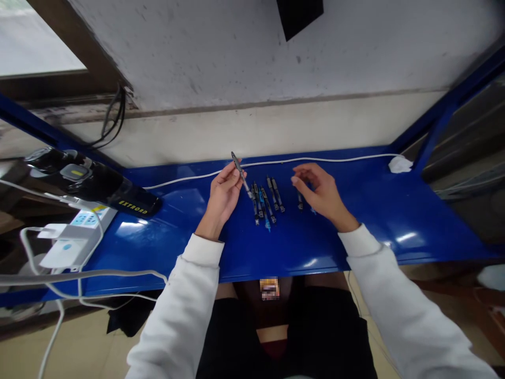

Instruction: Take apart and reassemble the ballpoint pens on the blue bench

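Note:
My left hand (223,192) pinches a slim grey pen (241,172) and holds it tilted above the blue shelf (158,237). Just right of it, several pens (265,201) lie side by side on the shelf. My right hand (320,192) hovers over the right end of that row with fingers loosely curled and apart, holding nothing I can see. One more pen (300,200) lies partly under that hand. Both arms wear white sleeves.
A white cable (315,159) runs along the shelf's back edge to a crumpled white tissue (400,165). At the left sit a black handheld device marked EXTRORD (90,181) and a white power strip (77,237) with plugs and cables. A wall stands behind.

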`<state>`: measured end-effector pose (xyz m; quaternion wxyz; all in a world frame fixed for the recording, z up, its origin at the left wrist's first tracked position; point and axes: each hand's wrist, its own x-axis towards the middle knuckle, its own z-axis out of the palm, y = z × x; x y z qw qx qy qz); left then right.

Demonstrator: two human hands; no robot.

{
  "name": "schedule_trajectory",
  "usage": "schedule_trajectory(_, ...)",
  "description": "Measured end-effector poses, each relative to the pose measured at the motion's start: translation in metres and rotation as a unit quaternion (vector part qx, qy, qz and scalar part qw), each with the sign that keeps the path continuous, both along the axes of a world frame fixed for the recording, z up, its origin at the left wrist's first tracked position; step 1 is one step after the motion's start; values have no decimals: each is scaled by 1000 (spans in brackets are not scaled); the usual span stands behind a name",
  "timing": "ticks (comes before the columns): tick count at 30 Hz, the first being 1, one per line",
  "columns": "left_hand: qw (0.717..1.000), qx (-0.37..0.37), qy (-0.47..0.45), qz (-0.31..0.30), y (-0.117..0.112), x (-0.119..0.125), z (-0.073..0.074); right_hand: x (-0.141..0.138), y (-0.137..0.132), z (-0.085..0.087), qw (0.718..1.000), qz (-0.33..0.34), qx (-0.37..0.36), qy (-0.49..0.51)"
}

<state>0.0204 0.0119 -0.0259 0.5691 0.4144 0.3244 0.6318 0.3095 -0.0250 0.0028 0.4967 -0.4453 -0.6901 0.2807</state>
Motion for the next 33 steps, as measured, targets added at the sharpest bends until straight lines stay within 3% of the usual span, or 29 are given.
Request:
schedule_trajectory(5, 1000, -5, -3, -2, 2, -4, -2, -77, 36, 4, 992, 101, -29, 71)
schedule_trajectory(9, 1000, -1, 15, 7, 5, -5, -2, -109, 44, -7, 966, 149, -122, 174)
schedule_trajectory(14, 999, -8, 40, -19, 4, 3, 1, -99, 37, -17, 953, 137, -150, 223)
schedule_trajectory(20, 998, -19, 45, -45, 1, 8, 3, -94, 39, -23, 933, 172, -191, 253)
schedule_trajectory(27, 997, -21, 60, -48, 0, 0, 5, -103, 29, -15, 897, 236, -251, 277)
schedule_trajectory(33, 997, -41, 17, -66, -4, -3, 11, -102, 24, -10, 861, 271, -306, 302)
